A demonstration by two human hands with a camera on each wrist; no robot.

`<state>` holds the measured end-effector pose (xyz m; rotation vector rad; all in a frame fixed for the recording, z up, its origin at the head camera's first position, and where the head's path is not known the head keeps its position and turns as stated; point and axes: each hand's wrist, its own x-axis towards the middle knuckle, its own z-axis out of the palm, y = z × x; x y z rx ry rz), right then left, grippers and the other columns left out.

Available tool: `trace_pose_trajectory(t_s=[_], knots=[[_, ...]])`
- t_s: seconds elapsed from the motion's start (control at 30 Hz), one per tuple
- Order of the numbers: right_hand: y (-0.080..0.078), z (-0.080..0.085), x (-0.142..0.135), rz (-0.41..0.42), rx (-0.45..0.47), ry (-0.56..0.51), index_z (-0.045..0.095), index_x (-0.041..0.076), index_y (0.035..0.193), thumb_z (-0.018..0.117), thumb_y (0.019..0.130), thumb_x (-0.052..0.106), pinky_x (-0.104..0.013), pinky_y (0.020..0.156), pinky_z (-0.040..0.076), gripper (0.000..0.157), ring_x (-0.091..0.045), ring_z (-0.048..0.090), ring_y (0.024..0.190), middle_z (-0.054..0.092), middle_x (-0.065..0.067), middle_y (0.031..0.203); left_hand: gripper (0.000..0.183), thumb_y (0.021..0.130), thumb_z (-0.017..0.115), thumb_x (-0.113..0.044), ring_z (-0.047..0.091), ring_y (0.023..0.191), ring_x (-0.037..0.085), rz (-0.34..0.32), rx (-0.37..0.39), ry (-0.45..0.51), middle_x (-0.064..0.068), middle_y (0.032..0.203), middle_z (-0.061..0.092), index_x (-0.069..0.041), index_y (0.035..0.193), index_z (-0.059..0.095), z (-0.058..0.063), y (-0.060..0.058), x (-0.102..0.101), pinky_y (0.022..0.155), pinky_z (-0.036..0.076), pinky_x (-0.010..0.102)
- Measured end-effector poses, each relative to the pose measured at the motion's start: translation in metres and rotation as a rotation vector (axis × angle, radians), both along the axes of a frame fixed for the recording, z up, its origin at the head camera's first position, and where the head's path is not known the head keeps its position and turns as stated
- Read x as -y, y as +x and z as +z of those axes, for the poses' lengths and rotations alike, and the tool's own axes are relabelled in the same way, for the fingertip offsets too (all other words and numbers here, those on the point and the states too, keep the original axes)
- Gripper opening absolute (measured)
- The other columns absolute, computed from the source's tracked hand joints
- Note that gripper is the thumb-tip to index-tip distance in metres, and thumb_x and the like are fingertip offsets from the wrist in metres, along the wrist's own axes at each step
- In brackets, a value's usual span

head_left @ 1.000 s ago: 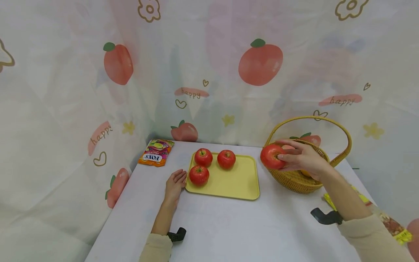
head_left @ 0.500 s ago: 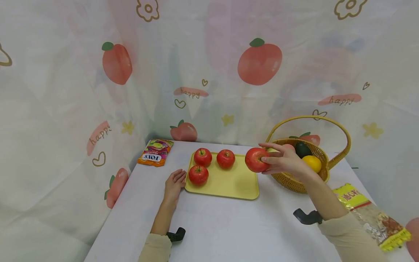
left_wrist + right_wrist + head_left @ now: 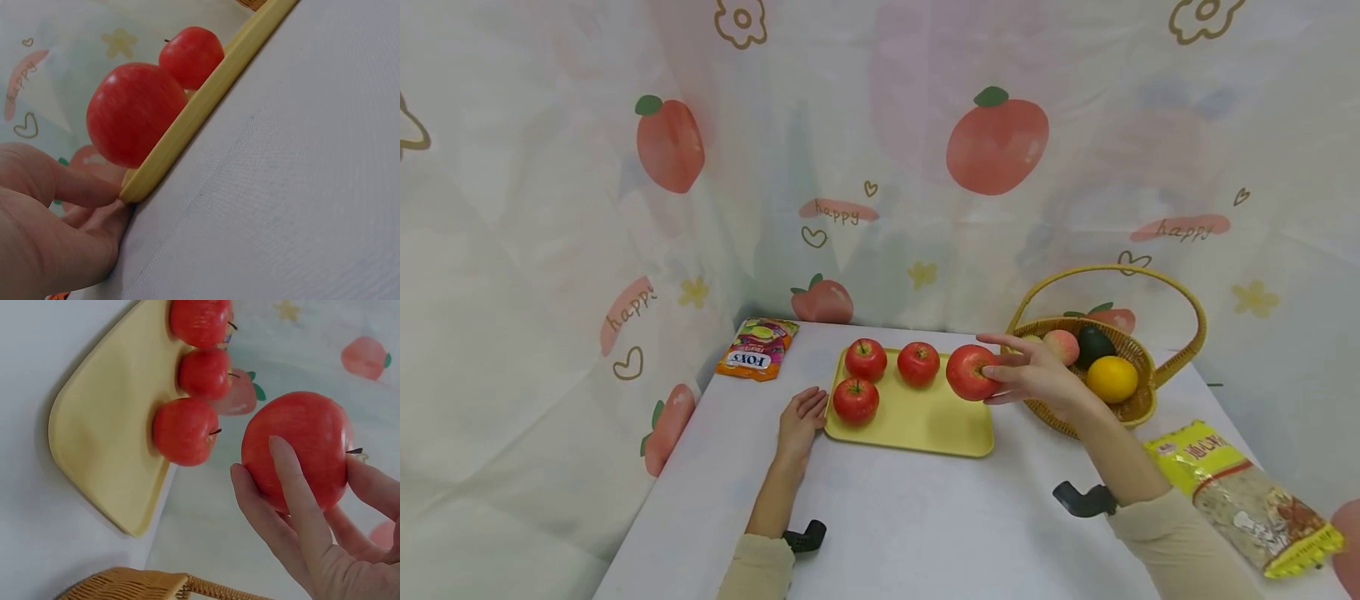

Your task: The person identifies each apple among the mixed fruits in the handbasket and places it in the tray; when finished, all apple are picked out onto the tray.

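Observation:
My right hand (image 3: pixel 1030 375) holds a red apple (image 3: pixel 973 372) above the right part of the yellow tray (image 3: pixel 925 429), thumb and fingers curled round it. In the right wrist view the held apple (image 3: pixel 300 450) shows its dark stem at the right. Three more red apples stand on the tray: a back left one (image 3: pixel 866 359), a front left one (image 3: pixel 855 401) and one (image 3: pixel 918 364) to their right. At the tray's left edge, my left hand (image 3: pixel 799 425) grips the rim; in the left wrist view its fingertips (image 3: pixel 106 192) meet the tray corner.
A wicker basket (image 3: pixel 1060 418) with a tall handle stands at the right, holding a yellow lemon-like fruit (image 3: pixel 1112 379), a dark green avocado-like fruit (image 3: pixel 1095 346) and a peach (image 3: pixel 1062 347). A yellow food bag (image 3: pixel 1247 500) lies front right, an orange-purple candy bag (image 3: pixel 758 350) back left.
My right hand has carried the apple leftward from over the basket to over the tray's right part, uncovering the basket's fruit. The left hand and tray have stayed put.

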<state>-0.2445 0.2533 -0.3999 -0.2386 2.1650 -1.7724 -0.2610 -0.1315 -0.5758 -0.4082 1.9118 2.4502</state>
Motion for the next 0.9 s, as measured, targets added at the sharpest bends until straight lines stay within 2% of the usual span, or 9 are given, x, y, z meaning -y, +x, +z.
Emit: trace_pose_trajectory(t_s=[0.3, 0.57, 0.9], knots=[[-0.004, -0.016, 0.008, 0.01, 0.032, -0.027, 0.04, 0.01, 0.159, 0.065, 0.101, 0.005, -0.056, 0.085, 0.062, 0.063, -0.046, 0.073, 0.101, 0.045, -0.037, 0.149, 0.065, 0.09, 0.051, 0.023, 0.052, 0.142, 0.034, -0.001, 0.003, 0.008, 0.023, 0.151, 0.053, 0.001, 0.151, 0.046, 0.001, 0.0, -0.001, 0.115, 0.046, 0.041], [-0.006, -0.027, 0.023, 0.021, 0.074, -0.051, 0.04, 0.009, 0.159, 0.065, 0.101, 0.004, -0.057, 0.089, 0.06, 0.064, -0.046, 0.072, 0.106, 0.046, -0.035, 0.149, 0.066, 0.089, 0.051, 0.024, 0.051, 0.142, 0.036, 0.001, -0.004, 0.008, 0.025, 0.151, 0.052, 0.003, 0.151, 0.045, 0.001, 0.0, 0.001, 0.115, 0.045, 0.041], [-0.015, -0.042, 0.04, 0.029, 0.148, -0.087, 0.037, 0.009, 0.161, 0.064, 0.102, 0.005, -0.053, 0.085, 0.063, 0.066, -0.046, 0.072, 0.105, 0.045, -0.036, 0.148, 0.065, 0.091, 0.051, 0.023, 0.052, 0.142, 0.034, -0.006, 0.001, 0.011, 0.024, 0.151, 0.052, 0.001, 0.151, 0.046, 0.002, 0.0, 0.001, 0.115, 0.046, 0.041]])
